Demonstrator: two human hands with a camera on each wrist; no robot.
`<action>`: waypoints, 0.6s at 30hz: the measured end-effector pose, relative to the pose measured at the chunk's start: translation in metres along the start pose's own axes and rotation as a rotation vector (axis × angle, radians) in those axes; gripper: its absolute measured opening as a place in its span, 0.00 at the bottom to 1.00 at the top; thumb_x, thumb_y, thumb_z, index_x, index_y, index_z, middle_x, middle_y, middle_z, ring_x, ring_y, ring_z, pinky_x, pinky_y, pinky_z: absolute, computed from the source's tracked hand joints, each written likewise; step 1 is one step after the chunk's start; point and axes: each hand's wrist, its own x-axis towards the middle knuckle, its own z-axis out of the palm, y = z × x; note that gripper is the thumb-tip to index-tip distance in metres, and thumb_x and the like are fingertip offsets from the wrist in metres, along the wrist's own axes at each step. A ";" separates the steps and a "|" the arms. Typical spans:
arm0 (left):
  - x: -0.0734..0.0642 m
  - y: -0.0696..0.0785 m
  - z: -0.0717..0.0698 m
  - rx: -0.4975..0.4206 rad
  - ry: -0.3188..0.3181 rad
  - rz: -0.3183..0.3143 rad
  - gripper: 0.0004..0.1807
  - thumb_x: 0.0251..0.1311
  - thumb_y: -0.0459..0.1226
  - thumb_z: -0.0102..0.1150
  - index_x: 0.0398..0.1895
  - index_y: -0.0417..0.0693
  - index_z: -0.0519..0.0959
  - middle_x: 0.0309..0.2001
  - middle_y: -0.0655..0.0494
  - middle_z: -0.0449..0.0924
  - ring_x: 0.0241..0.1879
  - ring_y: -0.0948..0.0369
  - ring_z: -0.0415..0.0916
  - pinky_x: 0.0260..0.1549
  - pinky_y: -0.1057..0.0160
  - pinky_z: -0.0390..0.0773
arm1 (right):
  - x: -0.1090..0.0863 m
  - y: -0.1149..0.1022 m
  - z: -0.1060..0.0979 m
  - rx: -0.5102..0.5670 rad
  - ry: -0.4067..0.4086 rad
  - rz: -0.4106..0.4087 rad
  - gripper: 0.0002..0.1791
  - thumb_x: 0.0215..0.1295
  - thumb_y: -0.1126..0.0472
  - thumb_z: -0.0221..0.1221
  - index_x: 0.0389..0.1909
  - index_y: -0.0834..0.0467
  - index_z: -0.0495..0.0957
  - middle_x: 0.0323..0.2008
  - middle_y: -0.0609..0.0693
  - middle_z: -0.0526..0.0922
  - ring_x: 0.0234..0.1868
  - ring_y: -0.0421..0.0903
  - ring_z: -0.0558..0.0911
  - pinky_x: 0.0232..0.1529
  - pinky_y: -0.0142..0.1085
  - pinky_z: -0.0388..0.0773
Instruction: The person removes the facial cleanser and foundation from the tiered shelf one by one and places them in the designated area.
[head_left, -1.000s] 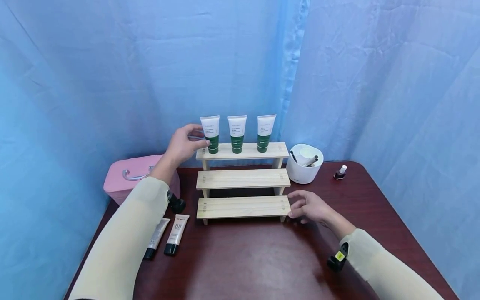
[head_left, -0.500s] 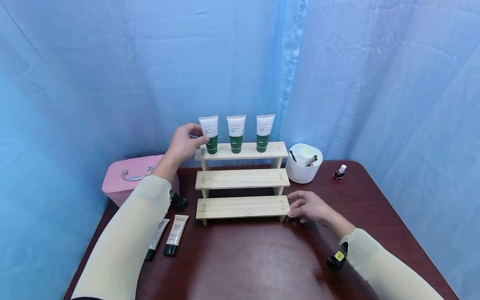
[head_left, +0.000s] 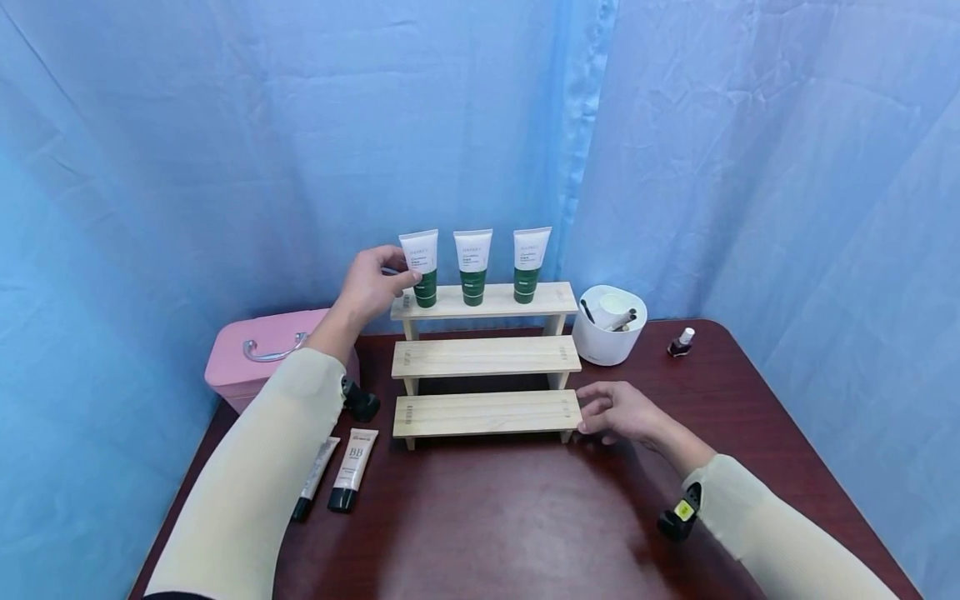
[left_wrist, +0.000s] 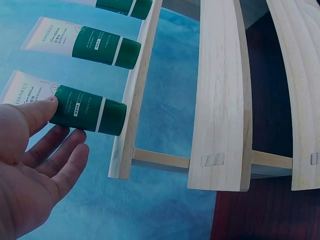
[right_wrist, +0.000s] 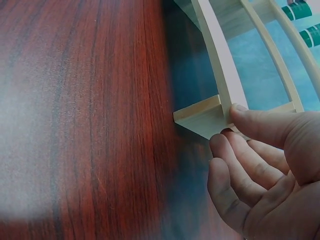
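Note:
My left hand [head_left: 370, 283] pinches the leftmost white-and-green squeeze tube [left_wrist: 82, 107], thumb across its front and the other fingers partly behind it. That tube stands cap down at the left end of the top step of a three-tier wooden display stand [head_left: 486, 357]. On the same step are a middle tube [head_left: 473, 265] and a right tube [head_left: 531, 262], both upright. At the right end of the lowest step, my right hand [head_left: 626, 412] grips the board's corner, with its thumb [right_wrist: 250, 120] on the edge and fingers curled below.
A pink case [head_left: 258, 342] with a metal handle stands left of the stand. Two cosmetic tubes, a BB cream tube [head_left: 353, 469] and a greyish one [head_left: 317, 475], lie before it. To the right are a white holder [head_left: 606, 343] with brushes and a nail polish bottle [head_left: 681, 342].
The left hand's thumb has shifted slightly up the leftmost tube, and its fingers have come closer around it. My right hand stays at the lowest step's corner.

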 end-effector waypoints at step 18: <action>-0.024 0.007 -0.019 -0.044 -0.027 0.051 0.19 0.70 0.41 0.65 0.60 0.46 0.79 0.58 0.48 0.80 0.56 0.50 0.78 0.55 0.47 0.80 | -0.001 0.000 0.002 -0.019 0.010 -0.003 0.36 0.58 0.66 0.72 0.67 0.65 0.71 0.40 0.55 0.88 0.38 0.52 0.87 0.32 0.44 0.85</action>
